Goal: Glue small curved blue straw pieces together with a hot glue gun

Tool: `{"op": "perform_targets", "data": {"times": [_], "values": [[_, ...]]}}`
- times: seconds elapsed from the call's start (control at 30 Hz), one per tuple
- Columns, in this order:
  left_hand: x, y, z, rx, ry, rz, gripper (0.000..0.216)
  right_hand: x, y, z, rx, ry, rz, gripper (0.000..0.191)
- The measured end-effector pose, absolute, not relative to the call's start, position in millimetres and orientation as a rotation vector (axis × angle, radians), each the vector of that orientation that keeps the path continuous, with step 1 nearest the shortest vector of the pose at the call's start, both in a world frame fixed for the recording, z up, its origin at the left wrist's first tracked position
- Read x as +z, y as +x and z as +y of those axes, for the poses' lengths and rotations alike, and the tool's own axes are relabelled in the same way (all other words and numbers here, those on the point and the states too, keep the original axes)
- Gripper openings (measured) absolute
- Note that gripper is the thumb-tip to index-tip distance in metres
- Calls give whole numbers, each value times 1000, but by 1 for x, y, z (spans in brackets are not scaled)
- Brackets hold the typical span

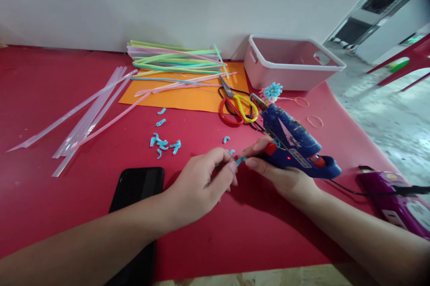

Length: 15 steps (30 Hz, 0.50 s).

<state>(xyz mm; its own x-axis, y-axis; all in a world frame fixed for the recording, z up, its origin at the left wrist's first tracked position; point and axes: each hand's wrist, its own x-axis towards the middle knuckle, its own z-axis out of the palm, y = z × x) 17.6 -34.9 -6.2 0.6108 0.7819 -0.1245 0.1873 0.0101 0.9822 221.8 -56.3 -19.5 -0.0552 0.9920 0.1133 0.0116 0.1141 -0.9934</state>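
Note:
My right hand [280, 174] is wrapped round a blue glue gun [294, 142] whose nozzle points away toward a small blue straw flower [272, 91]. My left hand [201, 183] pinches a small curled blue straw piece [240, 160] between thumb and fingers, right against my right thumb. Several more curled blue pieces [164, 144] lie on the red table [50, 106] to the left.
A black phone [136, 192] lies under my left forearm. Red-and-yellow scissors [237, 106], orange paper [188, 93], coloured straws [174, 59] and clear straws [83, 118] lie farther back. A white basket [290, 64] stands at back right, a purple device [396, 201] at right.

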Motion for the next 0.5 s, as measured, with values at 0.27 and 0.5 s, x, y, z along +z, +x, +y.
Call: {"op": "perform_targets", "data": {"times": [0.27, 0.5], "values": [[0, 19, -33, 605, 1364, 913, 19, -21, 227, -55, 995, -1164, -1394, 16], [4, 22, -22, 826, 922, 941, 21, -19, 243, -61, 733, -1219, -1738, 4]]}}
